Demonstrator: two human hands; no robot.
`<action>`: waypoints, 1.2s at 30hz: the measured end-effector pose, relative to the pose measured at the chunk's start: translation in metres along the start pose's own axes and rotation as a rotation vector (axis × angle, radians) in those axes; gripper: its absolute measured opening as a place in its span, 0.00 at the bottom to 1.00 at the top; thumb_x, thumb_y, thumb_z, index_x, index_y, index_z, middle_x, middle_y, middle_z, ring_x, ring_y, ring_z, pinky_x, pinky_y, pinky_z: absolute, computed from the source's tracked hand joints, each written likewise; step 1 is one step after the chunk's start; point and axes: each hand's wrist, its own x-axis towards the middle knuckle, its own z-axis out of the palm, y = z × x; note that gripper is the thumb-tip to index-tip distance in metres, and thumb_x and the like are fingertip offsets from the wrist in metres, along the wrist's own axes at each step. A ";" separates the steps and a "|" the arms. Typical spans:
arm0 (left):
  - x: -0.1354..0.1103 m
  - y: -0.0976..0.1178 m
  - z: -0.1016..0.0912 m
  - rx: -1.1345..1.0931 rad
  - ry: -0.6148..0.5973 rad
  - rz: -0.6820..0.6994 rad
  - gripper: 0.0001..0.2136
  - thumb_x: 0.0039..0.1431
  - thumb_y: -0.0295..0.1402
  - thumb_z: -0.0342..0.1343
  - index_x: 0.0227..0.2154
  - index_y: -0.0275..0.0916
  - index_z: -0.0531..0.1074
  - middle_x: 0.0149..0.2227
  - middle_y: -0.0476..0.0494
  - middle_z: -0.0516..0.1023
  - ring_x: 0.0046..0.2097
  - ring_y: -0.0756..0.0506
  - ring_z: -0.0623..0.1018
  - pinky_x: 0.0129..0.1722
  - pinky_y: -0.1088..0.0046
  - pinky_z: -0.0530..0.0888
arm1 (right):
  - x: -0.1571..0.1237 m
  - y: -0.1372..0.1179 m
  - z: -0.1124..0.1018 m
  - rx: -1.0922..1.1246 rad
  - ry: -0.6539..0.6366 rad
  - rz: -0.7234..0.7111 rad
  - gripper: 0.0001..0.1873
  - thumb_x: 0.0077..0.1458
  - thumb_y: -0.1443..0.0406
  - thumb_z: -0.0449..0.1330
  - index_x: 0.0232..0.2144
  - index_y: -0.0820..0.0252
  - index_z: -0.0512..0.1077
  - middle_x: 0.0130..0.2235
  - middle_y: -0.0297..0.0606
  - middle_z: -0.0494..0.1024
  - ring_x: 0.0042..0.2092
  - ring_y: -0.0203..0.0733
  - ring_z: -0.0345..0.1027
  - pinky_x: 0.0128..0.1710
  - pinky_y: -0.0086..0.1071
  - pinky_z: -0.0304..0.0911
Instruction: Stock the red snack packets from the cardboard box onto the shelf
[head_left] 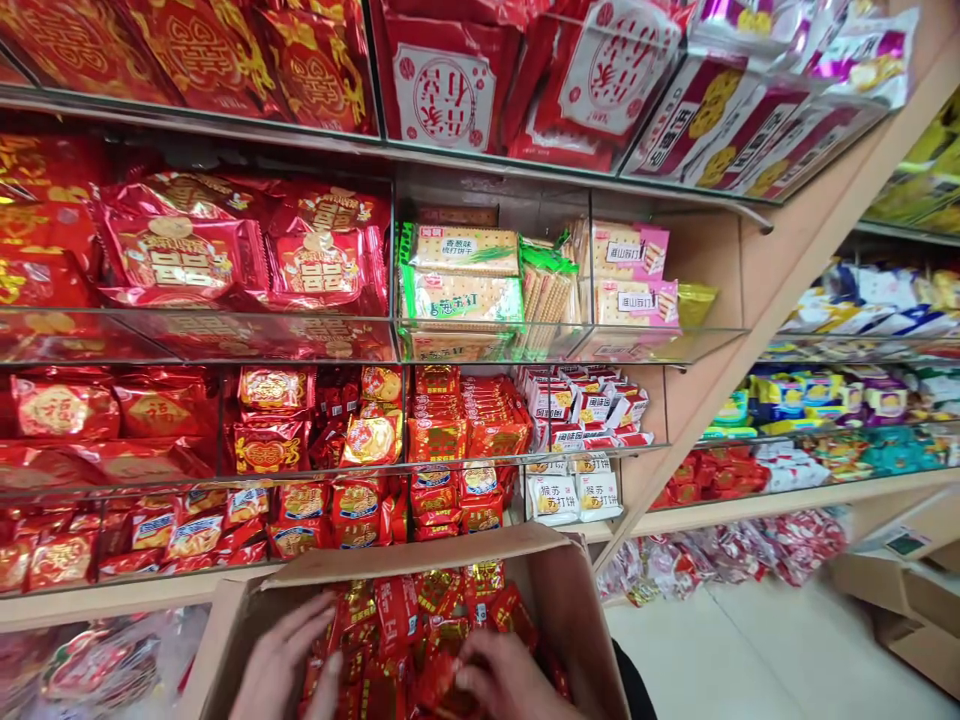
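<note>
An open cardboard box (559,590) in front of me holds many small red and gold snack packets (396,612). My left hand (281,660) is inside the box at its left side, fingers apart and slightly blurred, beside the packets. At the right, my right hand (510,675) has curled fingers, with thumb and fingertips closed on a red snack packet (439,682). The lower parts of both hands are cut off by the bottom of the view.
Behind the box rise shelves with clear front guards (300,335). They bear red packets (184,255), green-wrapped crackers (461,295) and white packets (577,495). Another cardboard box (915,610) stands on the pale floor (750,650) at the right. Bagged goods (720,560) lie under the right shelves.
</note>
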 end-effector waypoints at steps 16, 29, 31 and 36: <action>0.015 0.091 0.044 -0.867 0.013 -0.755 0.10 0.42 0.40 0.60 0.24 0.39 0.68 0.21 0.54 0.72 0.25 0.51 0.71 0.27 0.78 0.68 | -0.011 -0.101 0.009 0.212 0.365 -0.116 0.16 0.52 0.55 0.51 0.21 0.59 0.58 0.21 0.27 0.58 0.25 0.31 0.51 0.26 0.25 0.51; 0.013 0.076 0.045 -0.804 -0.052 -0.686 0.14 0.45 0.44 0.56 0.17 0.40 0.63 0.17 0.57 0.63 0.22 0.52 0.63 0.23 0.79 0.64 | -0.006 -0.085 0.011 -0.082 0.302 -0.143 0.18 0.54 0.54 0.46 0.19 0.58 0.54 0.20 0.29 0.58 0.24 0.32 0.51 0.25 0.26 0.50; 0.009 0.077 0.046 -0.780 -0.051 -0.689 0.14 0.47 0.45 0.54 0.18 0.40 0.64 0.18 0.56 0.63 0.23 0.52 0.64 0.24 0.79 0.65 | -0.009 -0.085 0.010 -0.178 0.323 -0.152 0.18 0.55 0.54 0.45 0.19 0.58 0.53 0.20 0.29 0.59 0.24 0.32 0.52 0.24 0.26 0.49; -0.003 0.062 0.043 -0.699 -0.238 -0.600 0.12 0.48 0.43 0.54 0.18 0.41 0.66 0.19 0.54 0.65 0.25 0.50 0.67 0.27 0.77 0.67 | -0.013 -0.080 -0.001 -0.394 0.217 -0.210 0.19 0.56 0.56 0.44 0.18 0.58 0.52 0.18 0.28 0.57 0.22 0.31 0.51 0.23 0.25 0.46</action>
